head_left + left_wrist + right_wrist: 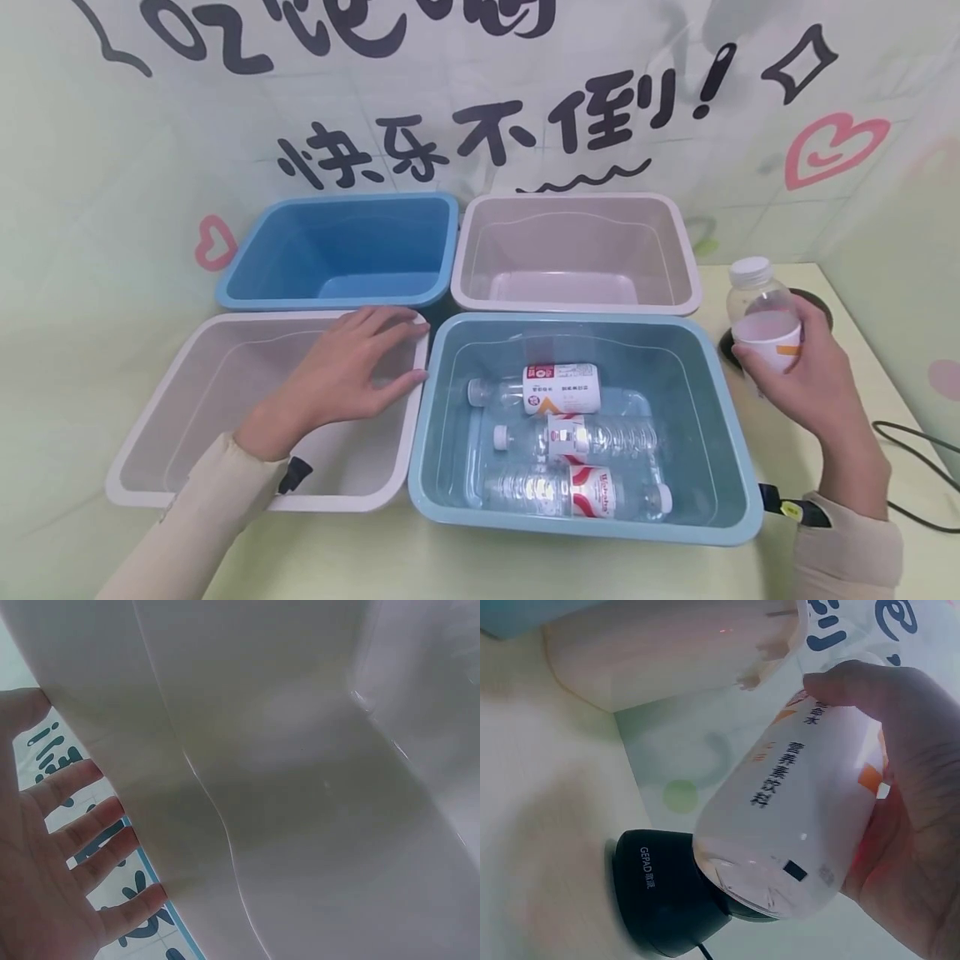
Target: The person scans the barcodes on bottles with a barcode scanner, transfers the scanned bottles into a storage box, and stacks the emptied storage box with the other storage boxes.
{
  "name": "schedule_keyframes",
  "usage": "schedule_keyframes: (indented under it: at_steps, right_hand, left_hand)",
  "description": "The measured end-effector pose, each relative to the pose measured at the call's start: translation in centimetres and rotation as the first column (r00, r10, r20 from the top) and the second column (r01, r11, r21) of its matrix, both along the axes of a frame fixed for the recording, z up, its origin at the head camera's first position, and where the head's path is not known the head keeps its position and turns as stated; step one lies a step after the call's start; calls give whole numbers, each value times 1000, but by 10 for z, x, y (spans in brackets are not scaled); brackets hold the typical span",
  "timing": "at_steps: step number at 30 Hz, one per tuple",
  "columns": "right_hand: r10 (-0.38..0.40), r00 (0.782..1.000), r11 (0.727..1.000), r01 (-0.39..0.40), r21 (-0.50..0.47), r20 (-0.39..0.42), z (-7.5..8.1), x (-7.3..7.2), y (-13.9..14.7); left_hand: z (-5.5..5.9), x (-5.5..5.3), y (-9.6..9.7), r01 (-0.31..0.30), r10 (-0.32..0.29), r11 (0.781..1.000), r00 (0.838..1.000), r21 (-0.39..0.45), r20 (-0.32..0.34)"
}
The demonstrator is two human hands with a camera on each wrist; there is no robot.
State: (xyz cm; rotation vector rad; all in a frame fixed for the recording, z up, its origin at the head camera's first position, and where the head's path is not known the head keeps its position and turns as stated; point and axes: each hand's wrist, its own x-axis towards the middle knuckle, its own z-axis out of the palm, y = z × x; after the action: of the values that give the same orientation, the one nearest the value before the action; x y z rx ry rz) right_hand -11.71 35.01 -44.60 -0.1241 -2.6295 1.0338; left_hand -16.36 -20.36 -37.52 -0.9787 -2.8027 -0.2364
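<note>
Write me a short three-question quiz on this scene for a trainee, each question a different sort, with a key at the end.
1. Multiple choice: What colour is the cap on the bottle in the right hand?
A) Black
B) White
C) Blue

2. True or false: The left hand is holding a bottle.

3. Fill in the number: ____ bottles lie on their sides in the front right bin.

Key:
1. B, white.
2. False. Its fingertips are at the rim of the front left bin.
3. Three.
</note>
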Motion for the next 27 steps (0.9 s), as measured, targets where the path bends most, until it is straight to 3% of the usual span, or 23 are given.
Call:
schedule_keyframes:
  at_steps: [14, 18, 27]
  right_hand:
    - [46, 998, 991, -52, -122, -49, 0, -5, -8]
    - [73, 993, 989, -84, -124, -90, 8, -13, -11]
    - [133, 989, 984, -140, -114, -66, 29, -29, -17]
  left_hand:
    - [-2, -2, 1, 14, -14, 1000, 1000, -2, -14]
    - [-1, -3, 1, 14, -14, 1000, 1000, -1, -17]
    - [1, -2, 1, 13, -13, 1000, 1000, -5, -14]
